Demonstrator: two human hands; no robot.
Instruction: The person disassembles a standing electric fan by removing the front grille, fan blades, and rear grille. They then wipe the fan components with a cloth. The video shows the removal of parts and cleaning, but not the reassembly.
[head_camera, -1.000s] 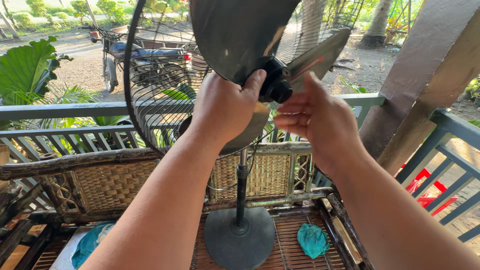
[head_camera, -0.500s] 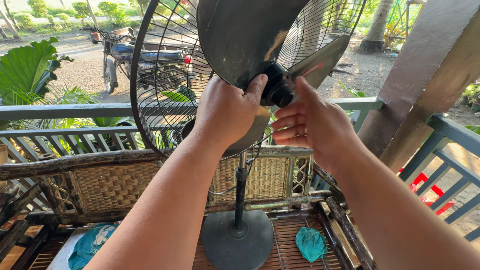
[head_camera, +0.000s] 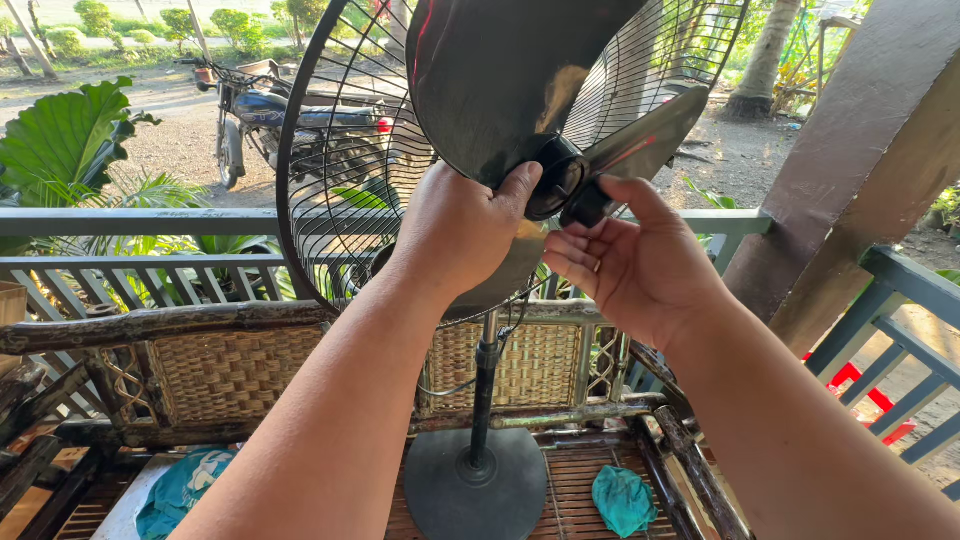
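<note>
The person is standing at a pedestal fan (head_camera: 480, 330) with its front guard off, and both hands are working at the middle of the blade set. The left hand (head_camera: 462, 232) is closing around the dark fan blade (head_camera: 500, 80) from the near side, thumb pressing on the black hub (head_camera: 556, 180) and palm lying against the blade's lower part. The right hand (head_camera: 632, 262) is cupping just to the right of it, palm turned up and fingers half curled, with the thumb and forefinger pinching the small black cap (head_camera: 588, 210) that is sitting on the front of the hub. The two hands are almost touching each other there.

The rear wire guard (head_camera: 330, 200) is standing behind the blades as a wide dark ring, tilted a little upward. The fan's pole is running down to a round black base (head_camera: 470, 492) that is resting on a woven rattan bench (head_camera: 230, 370). A teal cloth (head_camera: 622, 500) is lying on the bench seat to the right of the base, and another bluish cloth (head_camera: 185, 485) is lying at the near left. Beyond the bench a grey railing (head_camera: 140, 222) is crossing the scene, with a motorcycle (head_camera: 290, 115) parked on the far ground and big green leaves (head_camera: 65, 135) at the far left.
</note>
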